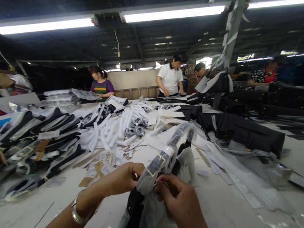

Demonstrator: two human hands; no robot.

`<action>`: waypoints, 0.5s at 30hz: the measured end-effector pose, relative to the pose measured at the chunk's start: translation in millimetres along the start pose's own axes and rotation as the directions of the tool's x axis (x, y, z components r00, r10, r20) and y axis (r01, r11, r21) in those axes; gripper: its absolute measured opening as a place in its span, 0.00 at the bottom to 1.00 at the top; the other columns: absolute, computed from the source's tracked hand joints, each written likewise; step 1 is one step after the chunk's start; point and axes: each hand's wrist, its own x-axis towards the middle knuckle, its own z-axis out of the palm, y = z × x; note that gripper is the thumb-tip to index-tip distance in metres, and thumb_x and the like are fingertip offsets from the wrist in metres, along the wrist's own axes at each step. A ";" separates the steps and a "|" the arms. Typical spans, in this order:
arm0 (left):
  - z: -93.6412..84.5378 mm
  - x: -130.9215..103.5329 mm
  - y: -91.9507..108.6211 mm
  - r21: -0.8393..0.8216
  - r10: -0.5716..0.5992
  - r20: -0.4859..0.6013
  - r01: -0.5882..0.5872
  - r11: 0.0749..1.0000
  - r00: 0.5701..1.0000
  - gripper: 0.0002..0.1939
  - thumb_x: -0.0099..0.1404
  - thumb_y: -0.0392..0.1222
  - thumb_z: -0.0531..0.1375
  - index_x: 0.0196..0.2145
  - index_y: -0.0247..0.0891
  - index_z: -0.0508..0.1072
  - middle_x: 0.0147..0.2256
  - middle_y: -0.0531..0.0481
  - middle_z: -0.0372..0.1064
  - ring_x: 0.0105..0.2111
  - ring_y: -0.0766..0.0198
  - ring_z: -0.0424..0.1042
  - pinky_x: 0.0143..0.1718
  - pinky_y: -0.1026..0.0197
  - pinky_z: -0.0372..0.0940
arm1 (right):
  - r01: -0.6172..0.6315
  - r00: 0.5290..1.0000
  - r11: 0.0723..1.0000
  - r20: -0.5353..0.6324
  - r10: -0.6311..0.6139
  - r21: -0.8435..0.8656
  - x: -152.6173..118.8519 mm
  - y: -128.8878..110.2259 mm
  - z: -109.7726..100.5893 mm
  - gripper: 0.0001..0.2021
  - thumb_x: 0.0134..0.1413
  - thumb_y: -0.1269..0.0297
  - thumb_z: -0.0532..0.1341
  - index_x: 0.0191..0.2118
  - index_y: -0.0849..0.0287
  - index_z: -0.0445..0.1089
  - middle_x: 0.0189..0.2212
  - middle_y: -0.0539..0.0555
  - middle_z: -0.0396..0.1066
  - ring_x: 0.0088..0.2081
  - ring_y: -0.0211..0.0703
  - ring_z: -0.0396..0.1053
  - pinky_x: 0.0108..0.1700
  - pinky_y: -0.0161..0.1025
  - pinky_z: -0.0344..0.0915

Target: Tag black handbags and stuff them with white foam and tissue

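In front of me on the table stands a black handbag (134, 211), partly wrapped in thin whitish film. Its wrapped strap (148, 180) rises in an arch and carries a gold square buckle (155, 165). My left hand (122, 178), with a silver bangle at the wrist, is closed on the strap's left edge below the buckle. On the strap's other side my right hand (179, 197) pinches its edge with thumb and curled forefinger. The right fingertips are partly hidden, so any small thing between them cannot be made out.
Black wrapped bags (63, 136) lie in a row at the left, beside coiled straps (22, 187). White foam tubes (111, 131) and paper pieces heap up mid-table. Black bags (255, 132) and plastic sheets (244, 177) lie right. Several co-workers, one in a white shirt (170, 77), stand beyond.
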 end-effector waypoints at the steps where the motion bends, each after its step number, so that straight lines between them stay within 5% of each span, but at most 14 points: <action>1: 0.1 -0.3 0.7 -0.017 -0.006 0.022 0.006 1.000 1.000 0.09 0.56 0.47 0.70 0.28 0.39 0.80 0.29 0.51 0.73 0.32 0.62 0.68 0.33 0.64 0.62 | 0.006 1.000 1.000 -0.004 -0.006 0.000 0.5 0.6 0.2 0.10 0.59 0.58 0.62 0.36 0.58 0.77 0.27 0.52 0.79 0.26 0.44 0.76 0.30 0.35 0.71; 8: -7.1 -25.2 -11.9 -0.364 -0.129 -0.082 0.091 0.927 0.988 0.12 0.66 0.49 0.63 0.35 0.37 0.76 0.36 0.50 0.73 0.38 0.63 0.71 0.43 0.63 0.66 | 0.001 0.990 0.998 0.141 0.008 -0.060 -6.8 16.9 -8.8 0.09 0.60 0.62 0.61 0.45 0.56 0.73 0.30 0.50 0.80 0.30 0.43 0.78 0.34 0.34 0.73; 12: -2.5 -43.8 -31.2 -0.710 -0.149 -0.183 -0.026 0.704 0.972 0.09 0.67 0.45 0.63 0.34 0.36 0.74 0.34 0.48 0.74 0.39 0.62 0.74 0.45 0.60 0.67 | 0.134 0.977 0.967 0.191 -0.092 -0.217 -23.1 32.8 -15.9 0.08 0.60 0.64 0.62 0.45 0.54 0.73 0.38 0.51 0.81 0.39 0.46 0.79 0.40 0.34 0.74; 15: 9.5 -51.7 -39.9 -0.840 -0.119 -0.283 -0.186 0.509 0.952 0.08 0.65 0.44 0.65 0.34 0.37 0.75 0.28 0.52 0.71 0.38 0.63 0.75 0.47 0.59 0.68 | 0.362 0.932 0.886 0.132 -0.337 -0.291 -33.5 38.0 -21.2 0.07 0.61 0.66 0.63 0.44 0.51 0.75 0.39 0.49 0.80 0.39 0.43 0.79 0.42 0.31 0.74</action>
